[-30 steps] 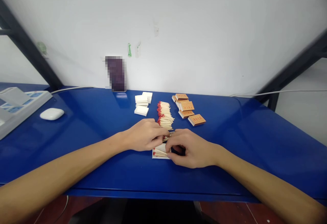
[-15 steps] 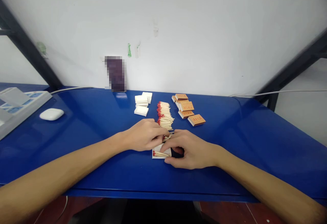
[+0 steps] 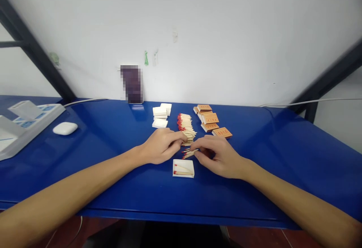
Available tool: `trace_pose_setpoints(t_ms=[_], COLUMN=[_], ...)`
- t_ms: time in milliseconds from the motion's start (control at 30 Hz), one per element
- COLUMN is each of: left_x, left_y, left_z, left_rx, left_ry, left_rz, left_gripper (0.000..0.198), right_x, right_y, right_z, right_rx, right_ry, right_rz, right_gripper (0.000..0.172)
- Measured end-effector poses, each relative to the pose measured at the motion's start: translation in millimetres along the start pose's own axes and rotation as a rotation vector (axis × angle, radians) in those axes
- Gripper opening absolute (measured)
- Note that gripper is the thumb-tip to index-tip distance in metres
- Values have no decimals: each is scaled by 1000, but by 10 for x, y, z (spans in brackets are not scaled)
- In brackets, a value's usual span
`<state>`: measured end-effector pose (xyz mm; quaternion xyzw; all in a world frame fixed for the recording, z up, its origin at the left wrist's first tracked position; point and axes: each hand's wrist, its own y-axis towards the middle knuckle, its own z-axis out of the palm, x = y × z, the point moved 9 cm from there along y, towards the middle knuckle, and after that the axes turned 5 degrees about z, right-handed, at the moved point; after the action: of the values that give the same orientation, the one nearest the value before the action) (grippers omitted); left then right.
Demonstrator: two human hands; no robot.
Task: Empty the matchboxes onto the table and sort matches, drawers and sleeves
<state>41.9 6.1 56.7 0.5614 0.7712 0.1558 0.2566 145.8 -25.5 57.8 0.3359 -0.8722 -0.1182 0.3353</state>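
A long pile of red-tipped matches (image 3: 185, 123) lies down the middle of the blue table. My left hand (image 3: 165, 146) reaches its near end from the left, fingers bent together over the matches; what they pinch, if anything, is hidden. Just below, my right hand (image 3: 219, 155) has its thumb and index finger at the ends of a few loose matches (image 3: 188, 153). Nearer the front edge sits an open white matchbox tray (image 3: 183, 163) with a few matches in it, touched by neither hand.
White trays (image 3: 160, 114) are stacked left of the pile, orange matchbox sleeves (image 3: 210, 118) to its right. A white case (image 3: 65, 128) and a power strip (image 3: 36, 121) lie at the left. A pixelated dark panel (image 3: 132, 84) leans against the wall.
My right hand has moved up and away from the open tray to the loose matches, uncovering the tray. My left hand has shifted slightly up along the pile. The view has shifted a little.
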Motion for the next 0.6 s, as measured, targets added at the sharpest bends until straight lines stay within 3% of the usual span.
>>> trace_pose_setpoints(t_ms=[133, 300, 467, 600], left_x=[148, 69, -39, -89], left_y=[-19, -5, -37, -71], left_z=[-92, -10, -19, -84], left_rx=[-64, 18, 97, 235], left_ry=[-21, -2, 34, 94], left_rz=[-103, -19, 113, 146], left_gripper=[26, 25, 25, 27], right_x=[-55, -152, -141, -130], right_y=[18, 12, 18, 30], right_z=[64, 125, 161, 177], right_rx=[142, 303, 314, 297], right_ry=[-167, -194, -155, -135], right_rz=[-18, 58, 87, 80], right_gripper=[15, 12, 12, 12])
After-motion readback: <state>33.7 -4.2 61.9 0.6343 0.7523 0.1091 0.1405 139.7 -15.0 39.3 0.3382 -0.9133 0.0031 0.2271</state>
